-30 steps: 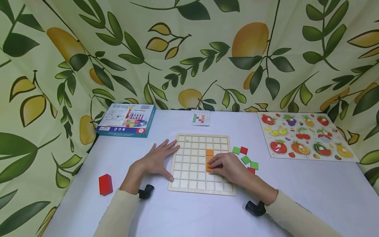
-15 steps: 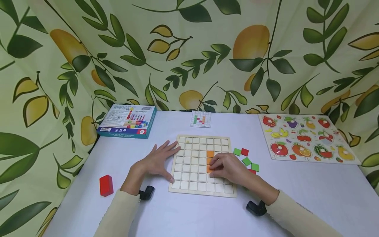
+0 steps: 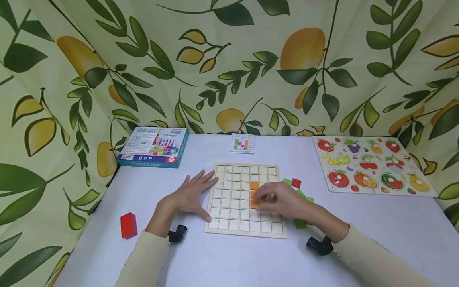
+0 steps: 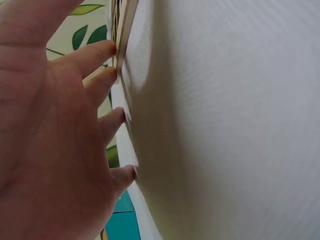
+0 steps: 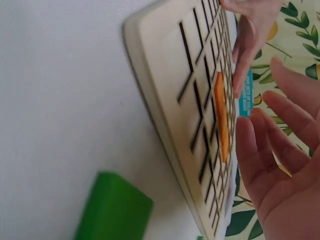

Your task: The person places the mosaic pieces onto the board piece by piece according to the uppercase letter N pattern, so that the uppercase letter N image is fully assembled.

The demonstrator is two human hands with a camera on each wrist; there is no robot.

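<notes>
A pale wooden grid board (image 3: pixel 234 215) lies flat in the middle of the table. Three orange tiles (image 3: pixel 254 185) stand in one column of its cells. My left hand (image 3: pixel 188 195) is spread along the board's left side; the left wrist view shows fingertips (image 4: pixel 111 46) at its edge. Over the column hovers my right hand (image 3: pixel 281 197), thumb and fingers apart. From the right wrist, that hand (image 5: pixel 285 165) appears beside the raised orange strip of tiles (image 5: pixel 221 120) with nothing between its fingers. Loose green tiles (image 3: pixel 299 224) and red tiles (image 3: pixel 296 183) lie right of the board, partly hidden by the right hand.
A small card with a coloured grid pattern (image 3: pixel 242 143) lies behind the board. At back left is a teal-sided box (image 3: pixel 154 147); a fruit puzzle board (image 3: pixel 373 165) occupies the back right. Near the left edge stands a red block (image 3: pixel 128 225).
My right hand has lifted off the orange tiles and shifted slightly right, uncovering more of the lowest one. Its thumb and fingers have parted. The left hand stays put.
</notes>
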